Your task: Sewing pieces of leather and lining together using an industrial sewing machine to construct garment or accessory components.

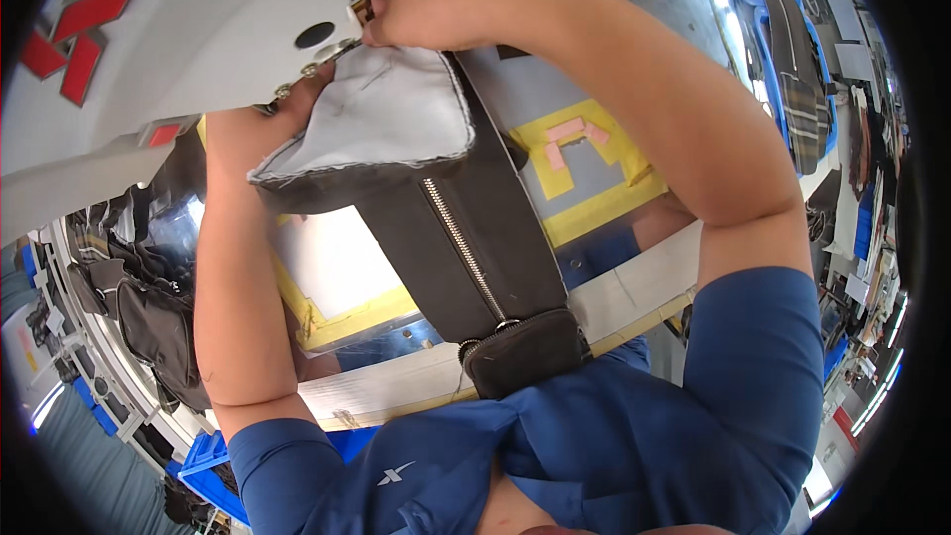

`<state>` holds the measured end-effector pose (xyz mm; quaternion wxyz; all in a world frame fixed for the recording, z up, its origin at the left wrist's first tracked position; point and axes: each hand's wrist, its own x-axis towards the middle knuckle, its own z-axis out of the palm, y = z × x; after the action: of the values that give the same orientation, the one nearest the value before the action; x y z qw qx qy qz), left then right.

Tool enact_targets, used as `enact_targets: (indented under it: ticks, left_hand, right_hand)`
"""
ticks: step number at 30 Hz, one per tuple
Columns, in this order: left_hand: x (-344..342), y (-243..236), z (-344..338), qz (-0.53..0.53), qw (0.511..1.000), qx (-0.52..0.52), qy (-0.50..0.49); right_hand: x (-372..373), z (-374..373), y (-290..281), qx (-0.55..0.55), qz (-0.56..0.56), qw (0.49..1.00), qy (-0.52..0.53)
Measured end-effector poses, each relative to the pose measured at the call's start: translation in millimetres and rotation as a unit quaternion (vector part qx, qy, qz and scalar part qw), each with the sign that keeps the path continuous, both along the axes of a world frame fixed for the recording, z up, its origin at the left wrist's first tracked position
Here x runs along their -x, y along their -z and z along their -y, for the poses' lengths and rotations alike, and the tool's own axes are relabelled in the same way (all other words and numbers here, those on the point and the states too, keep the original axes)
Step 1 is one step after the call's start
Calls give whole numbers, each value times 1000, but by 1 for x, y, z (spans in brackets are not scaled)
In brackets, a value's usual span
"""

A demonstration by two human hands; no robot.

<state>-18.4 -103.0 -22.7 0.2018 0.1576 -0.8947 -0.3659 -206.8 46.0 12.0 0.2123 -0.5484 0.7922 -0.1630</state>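
Note:
A dark fabric bag piece [396,238] with a silver zipper [458,248] hangs from under the white sewing machine head [158,30]. Its pale lining [381,109] faces up, bordered by a stitched edge. A small zipped pouch [525,357] lies at its lower end, against my body. My left hand [292,99] is at the lining's left edge, its fingers mostly hidden by the machine. Curled beside the machine's needle area, my right hand [421,5] is closed at the top of the lining; what its fingertips grip is hidden.
The metal worktable [604,258] carries yellow tape [555,228] and pink patches. Dark bags [149,327] pile at the left, with a blue bin [208,471] below. At the upper right, a blue-rimmed tray [827,139] holds dark straps.

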Motion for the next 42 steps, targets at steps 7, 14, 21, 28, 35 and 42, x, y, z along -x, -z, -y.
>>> enact_targets:
  ticks: [7,14,21,28,35,42]
  left_hand:
    - [-3,2,-11,-9,999,42,-29]
    - [-5,2,-13,26,995,66,-66]
    - [0,6,-14,8,993,103,-54]
    - [2,7,-17,-50,994,89,-39]
    - [-4,5,-16,13,997,55,-55]
    - [-14,5,-2,189,980,42,-46]
  right_hand:
    - [1,-9,10,64,-12,998,13]
    - [5,-8,20,94,20,995,-9]
    - [5,-12,13,78,-40,996,-7]
    - [1,-24,-2,59,-26,998,24]
    - [-2,-22,-17,-15,-21,999,36]
    - [1,-25,2,61,1,997,50]
